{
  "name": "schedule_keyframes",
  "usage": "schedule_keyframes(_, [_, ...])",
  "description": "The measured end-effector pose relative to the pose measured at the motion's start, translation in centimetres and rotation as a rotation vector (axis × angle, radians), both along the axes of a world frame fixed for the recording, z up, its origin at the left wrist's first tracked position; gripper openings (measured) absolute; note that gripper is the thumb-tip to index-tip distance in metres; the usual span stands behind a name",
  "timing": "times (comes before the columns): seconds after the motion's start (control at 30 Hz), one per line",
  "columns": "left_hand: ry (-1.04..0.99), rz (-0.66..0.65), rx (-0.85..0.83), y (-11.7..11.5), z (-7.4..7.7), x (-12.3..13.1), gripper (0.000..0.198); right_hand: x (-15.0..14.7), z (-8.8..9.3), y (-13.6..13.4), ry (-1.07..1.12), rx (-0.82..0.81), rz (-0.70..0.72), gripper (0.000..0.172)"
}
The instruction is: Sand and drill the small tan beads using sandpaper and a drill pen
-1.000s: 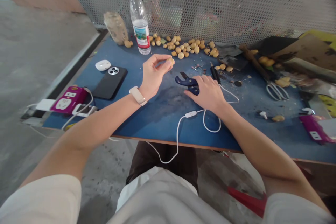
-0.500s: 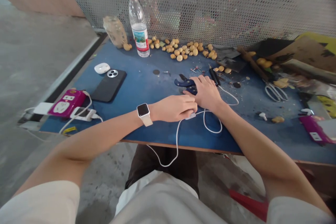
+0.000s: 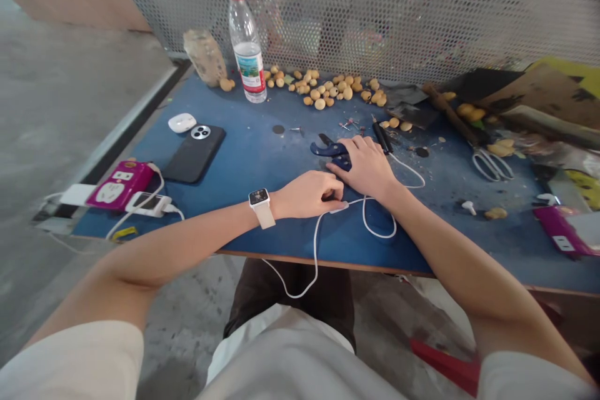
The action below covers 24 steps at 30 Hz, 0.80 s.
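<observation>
My left hand (image 3: 309, 194), with a watch (image 3: 259, 198) on its wrist, rests near the table's front edge. Its fingers are curled, and thumb and forefinger close at a small white inline piece (image 3: 338, 207) on a white cable (image 3: 317, 244). Just beyond it, my right hand (image 3: 364, 165) lies palm down with fingers stretched out. It partly covers a dark blue hand tool with a hooked jaw (image 3: 328, 149), like a cutter. A black pen-shaped tool (image 3: 382, 137) with a thin metal tip and a white cord lies beside the right fingers.
Dried round fruits (image 3: 328, 89) lie along the mesh panel (image 3: 398, 19), beside a water bottle (image 3: 250, 65). A phone (image 3: 197, 153), white case (image 3: 182, 122) and magenta power strip (image 3: 122, 184) are at left. Scissors (image 3: 492, 164) and an earbud (image 3: 469, 207) lie at right.
My left hand has rolled a little, its fingers drawing back so that the thumb and the white inline piece show more. My right hand stays over the blue tool.
</observation>
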<state>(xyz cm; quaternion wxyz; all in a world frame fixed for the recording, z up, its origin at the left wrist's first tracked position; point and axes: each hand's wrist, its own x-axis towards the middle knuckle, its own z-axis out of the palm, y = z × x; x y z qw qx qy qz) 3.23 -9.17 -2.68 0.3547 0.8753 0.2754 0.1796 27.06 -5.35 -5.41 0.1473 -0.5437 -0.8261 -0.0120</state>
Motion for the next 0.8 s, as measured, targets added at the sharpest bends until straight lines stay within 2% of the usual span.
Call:
schedule_keyframes(0.13, [0.045, 0.064, -0.007, -0.3, 0.4, 0.1, 0.03, -0.1, 0.1, -0.1, -0.011, -0.015, -0.015, 0.069])
schedule_keyframes(0.27, [0.117, 0.126, -0.104, -0.1, 0.8, 0.5, 0.034, -0.1, 0.2, -0.2, -0.005, -0.01, -0.008, 0.069])
schedule_keyframes(0.4, [0.167, 0.068, -0.213, 1.4, 1.3, 1.1, 0.04, -0.4, 0.2, -0.3, -0.004, -0.013, -0.022, 0.068])
schedule_keyframes(0.5, [0.207, 0.014, -0.236, 2.3, 1.7, 1.4, 0.039, -0.5, 0.3, -0.4, 0.004, -0.013, -0.032, 0.066])
schedule_keyframes(0.8, [0.159, 0.049, -0.225, 1.4, 1.4, 0.6, 0.036, -0.4, 0.2, -0.2, -0.023, -0.019, -0.023, 0.068])
